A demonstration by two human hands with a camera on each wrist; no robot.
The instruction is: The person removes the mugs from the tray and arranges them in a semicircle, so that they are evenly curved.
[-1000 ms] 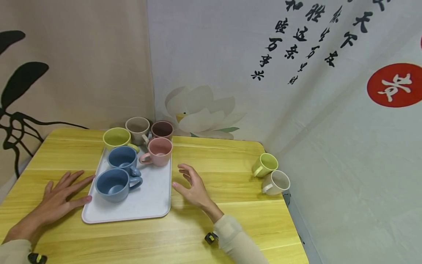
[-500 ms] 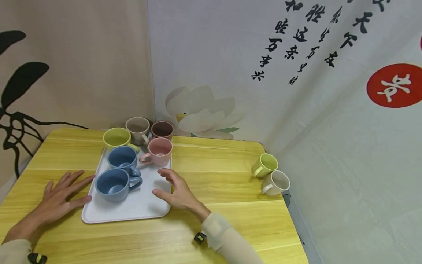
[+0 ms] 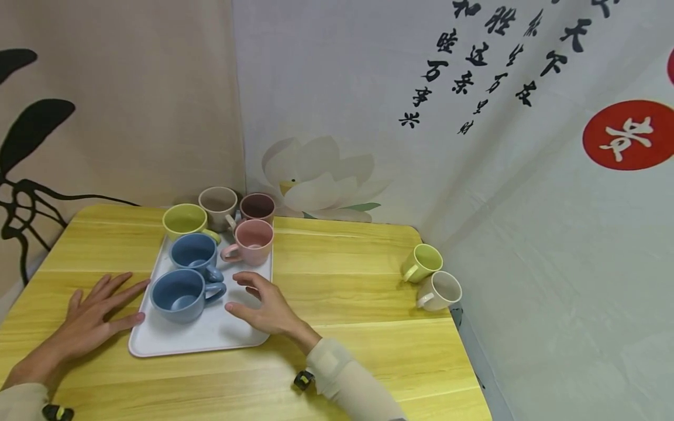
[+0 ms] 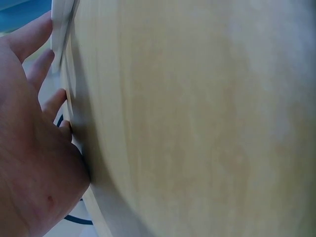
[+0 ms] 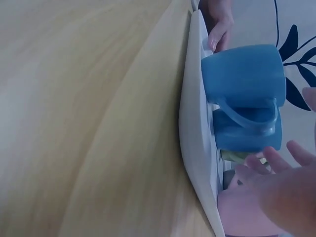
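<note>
My left hand rests on the table with spread fingers. Its fingertips touch the left edge of the white tray, as the left wrist view also shows at close range. Over the tray's right half is my right hand, fingers loosely bent, thumb apart, holding nothing. Just left of its fingertips is the handle of the front blue mug. A second blue mug stands right behind it. The pink mug is beyond my right hand. In the right wrist view, both blue mugs' handles face my fingers.
At the tray's back stand a green mug, a greyish mug and a maroon mug. A smaller green mug and a white mug stand near the right edge of the wooden table. Printed curtains hang behind.
My right hand has moved left, from beside the tray's right edge to over the tray, close to the front blue mug's handle. The left hand and the mugs stay where they were.
</note>
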